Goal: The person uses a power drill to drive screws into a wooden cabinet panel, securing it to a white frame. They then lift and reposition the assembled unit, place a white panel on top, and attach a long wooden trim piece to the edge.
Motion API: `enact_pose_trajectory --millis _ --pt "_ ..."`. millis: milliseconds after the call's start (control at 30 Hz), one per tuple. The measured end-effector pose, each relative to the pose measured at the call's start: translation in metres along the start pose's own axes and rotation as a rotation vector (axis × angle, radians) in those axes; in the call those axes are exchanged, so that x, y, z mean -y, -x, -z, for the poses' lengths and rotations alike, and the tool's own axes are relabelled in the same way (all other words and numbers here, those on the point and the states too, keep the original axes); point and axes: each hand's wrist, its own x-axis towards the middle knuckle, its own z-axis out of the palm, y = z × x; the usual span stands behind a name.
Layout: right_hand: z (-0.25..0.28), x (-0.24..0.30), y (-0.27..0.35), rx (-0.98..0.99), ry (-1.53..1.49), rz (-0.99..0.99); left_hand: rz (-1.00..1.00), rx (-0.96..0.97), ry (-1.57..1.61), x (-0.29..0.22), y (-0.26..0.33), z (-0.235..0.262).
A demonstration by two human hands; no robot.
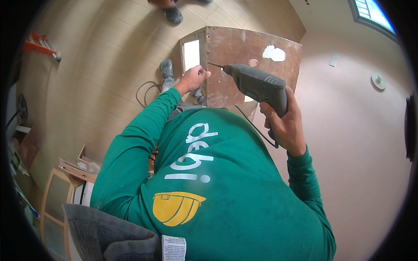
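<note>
My right hand (288, 127) is wrapped round the handle of a dark grey corded power drill (257, 82). A long thin bit (215, 65) points left from its chuck, its tip over the left edge of a worn reddish-brown wooden panel (239, 48). That panel is the broad face of a box-like wooden cabinet (190, 40), with paint smears and light patches on it. Beside the panel's left edge, my left hand (193, 79) is closed, thumb and fingers together; whether anything is between them cannot be made out. The drill's cord hangs below its handle.
A black cable (147, 90) loops on the tiled floor near my grey shoe (166, 68). Another person's dark clog (173, 16) is beyond the cabinet. An orange ladder (40, 45) lies far left. Framed glass panels (57, 195) stand lower left. A pale wall (348, 130) bounds the right.
</note>
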Motion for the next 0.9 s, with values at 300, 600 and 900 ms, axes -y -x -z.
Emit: enact_pose_trajectory --millis 300,600,900 --pt "0.0 0.011 -0.001 -0.021 -0.01 -0.078 0.01 0.04 -0.023 0.005 0.002 -0.002" --pt "0.0 0.007 -0.012 0.005 0.122 -0.059 -0.013 0.052 0.005 0.007 -0.007 0.001" --pt "-0.02 0.024 -0.01 0.017 0.264 0.074 -0.03 0.033 0.01 0.005 -0.009 -0.001"
